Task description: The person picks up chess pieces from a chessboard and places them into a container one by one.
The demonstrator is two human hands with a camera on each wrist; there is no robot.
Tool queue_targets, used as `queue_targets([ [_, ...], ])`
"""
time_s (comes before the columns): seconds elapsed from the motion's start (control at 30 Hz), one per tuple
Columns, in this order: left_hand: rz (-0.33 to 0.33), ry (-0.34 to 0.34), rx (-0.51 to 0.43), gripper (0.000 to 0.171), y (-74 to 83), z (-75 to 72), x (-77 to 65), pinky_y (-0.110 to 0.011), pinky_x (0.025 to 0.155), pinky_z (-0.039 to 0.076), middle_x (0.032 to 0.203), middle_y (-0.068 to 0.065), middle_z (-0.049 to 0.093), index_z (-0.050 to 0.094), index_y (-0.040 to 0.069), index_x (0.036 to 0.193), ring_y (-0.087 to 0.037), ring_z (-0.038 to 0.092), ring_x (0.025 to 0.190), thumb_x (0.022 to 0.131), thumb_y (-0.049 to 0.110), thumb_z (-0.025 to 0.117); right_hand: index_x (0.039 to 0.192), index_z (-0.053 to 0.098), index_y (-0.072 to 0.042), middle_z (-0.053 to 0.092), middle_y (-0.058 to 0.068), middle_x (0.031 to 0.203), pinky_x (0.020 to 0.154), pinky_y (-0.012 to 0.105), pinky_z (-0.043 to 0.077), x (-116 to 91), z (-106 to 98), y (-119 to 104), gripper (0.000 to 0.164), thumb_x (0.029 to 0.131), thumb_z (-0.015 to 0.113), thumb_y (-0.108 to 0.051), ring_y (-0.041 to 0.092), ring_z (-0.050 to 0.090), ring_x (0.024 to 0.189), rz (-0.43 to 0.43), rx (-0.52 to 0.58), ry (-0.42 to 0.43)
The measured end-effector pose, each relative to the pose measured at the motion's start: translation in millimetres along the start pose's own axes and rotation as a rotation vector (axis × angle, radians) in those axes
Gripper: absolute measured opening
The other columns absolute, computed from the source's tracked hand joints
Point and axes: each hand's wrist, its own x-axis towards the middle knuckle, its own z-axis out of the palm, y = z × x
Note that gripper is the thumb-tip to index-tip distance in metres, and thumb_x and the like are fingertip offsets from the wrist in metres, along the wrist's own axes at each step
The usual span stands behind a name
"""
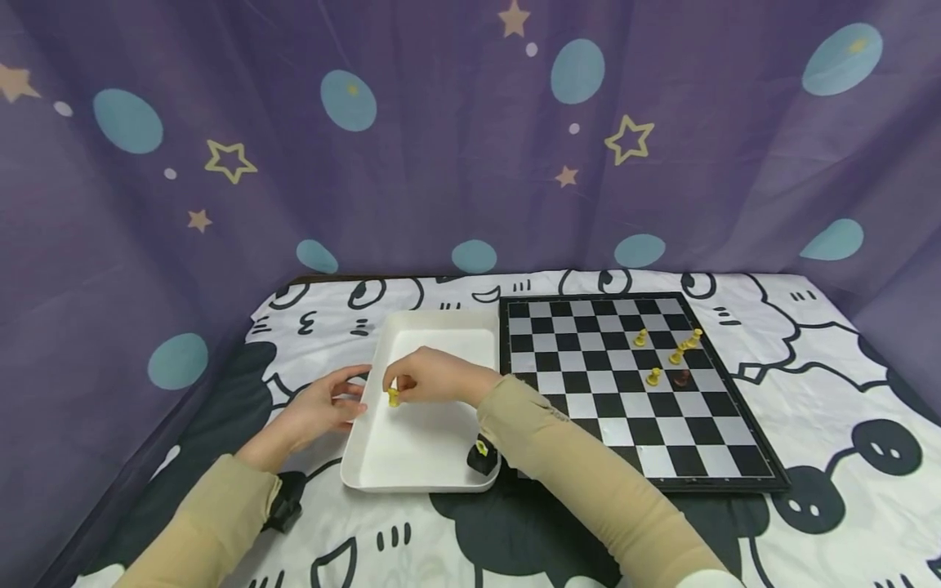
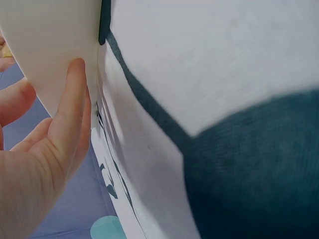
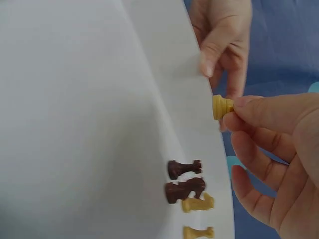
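My right hand (image 1: pixel 439 376) pinches a yellow chess piece (image 1: pixel 394 398) between thumb and fingertips, over the left part of the white tray (image 1: pixel 419 478). In the right wrist view the round base of that piece shows, while its top is hidden in the fingers. My left hand (image 1: pixel 318 412) is at the tray's left side, its fairly straight fingers against the outer wall. Inside the tray, the right wrist view shows a dark brown chess piece (image 3: pixel 184 169), a dark brown knight (image 3: pixel 185 189), a yellow knight (image 3: pixel 198 203) and another yellow piece (image 3: pixel 198 232), all lying on their sides.
Right of the tray lies a black-and-silver chessboard (image 1: pixel 581 406). Several yellow pieces (image 1: pixel 653 376) and one brown piece (image 1: pixel 682 377) stand on its right half. A patterned cloth (image 1: pixel 867 506) covers the table, and a purple curtain (image 1: pixel 456 188) hangs behind.
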Motion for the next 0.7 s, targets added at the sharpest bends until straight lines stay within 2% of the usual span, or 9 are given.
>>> queue_targets([
  [0.27, 0.008, 0.003, -0.008, 0.064, -2.5, -0.3, 0.8, -0.041, 0.076, 0.057, 0.127, -0.027, 0.046, 0.026, 0.006, 0.149, -0.026, 0.062, 0.1, 0.093, 0.004, 0.057, 0.107, 0.069, -0.011, 0.064, -0.003, 0.081, 0.068, 0.015, 0.042, 3.7, 10.0, 1.6, 0.019, 0.089, 0.067, -0.015, 0.005, 0.052, 0.071, 0.011, -0.047, -0.03],
  [0.33, 0.015, 0.001, -0.008, 0.064, -2.6, -0.1, 0.4, -0.041, 0.076, 0.057, 0.127, -0.027, 0.046, 0.025, 0.005, 0.149, -0.026, 0.062, 0.101, 0.093, 0.005, 0.058, 0.108, 0.069, -0.012, 0.066, -0.003, 0.082, 0.074, 0.017, 0.043, 4.4, 11.5, 1.7, 0.019, 0.089, 0.067, -0.016, 0.005, 0.052, 0.072, 0.019, -0.067, -0.041],
  [0.37, 0.018, 0.0, -0.008, 0.064, -2.5, 0.0, 0.1, -0.041, 0.076, 0.057, 0.127, -0.027, 0.046, 0.025, 0.005, 0.149, -0.026, 0.062, 0.101, 0.093, 0.005, 0.058, 0.108, 0.069, -0.013, 0.066, -0.003, 0.083, 0.082, 0.019, 0.044, 4.9, 12.5, 2.0, 0.019, 0.089, 0.067, -0.016, 0.005, 0.053, 0.073, 0.026, -0.079, -0.049],
  [0.47, 0.023, -0.001, -0.005, 0.065, -2.2, 0.5, -0.8, -0.041, 0.075, 0.057, 0.127, -0.028, 0.047, 0.025, 0.004, 0.149, -0.027, 0.062, 0.1, 0.093, 0.005, 0.059, 0.108, 0.069, -0.014, 0.067, -0.003, 0.086, 0.086, 0.022, 0.045, 6.3, 16.4, 2.6, 0.019, 0.089, 0.067, -0.017, 0.004, 0.053, 0.073, 0.056, -0.103, -0.078],
  [0.53, 0.02, 0.0, -0.007, 0.065, -1.9, 0.8, -1.1, -0.042, 0.076, 0.057, 0.127, -0.028, 0.047, 0.025, 0.004, 0.149, -0.027, 0.063, 0.101, 0.093, 0.005, 0.059, 0.108, 0.069, -0.014, 0.067, -0.003, 0.087, 0.085, 0.021, 0.045, 7.0, 19.0, 3.0, 0.019, 0.089, 0.067, -0.017, 0.004, 0.053, 0.074, 0.074, -0.107, -0.097],
  [0.6, 0.017, 0.001, -0.009, 0.066, -2.0, 0.8, -1.3, -0.042, 0.075, 0.057, 0.127, -0.028, 0.047, 0.025, 0.004, 0.149, -0.027, 0.063, 0.101, 0.093, 0.005, 0.059, 0.108, 0.069, -0.014, 0.067, -0.003, 0.087, 0.076, 0.018, 0.045, 7.7, 21.6, 3.4, 0.019, 0.089, 0.067, -0.016, 0.003, 0.054, 0.074, 0.083, -0.114, -0.105],
  [0.7, 0.018, 0.0, -0.01, 0.066, -2.1, 0.7, -1.1, -0.042, 0.076, 0.057, 0.128, -0.029, 0.046, 0.025, 0.004, 0.149, -0.028, 0.062, 0.101, 0.093, 0.004, 0.059, 0.107, 0.07, -0.015, 0.068, -0.004, 0.087, 0.075, 0.016, 0.043, 8.2, 23.7, 3.5, 0.018, 0.089, 0.067, -0.016, 0.003, 0.054, 0.074, 0.082, -0.135, -0.105],
])
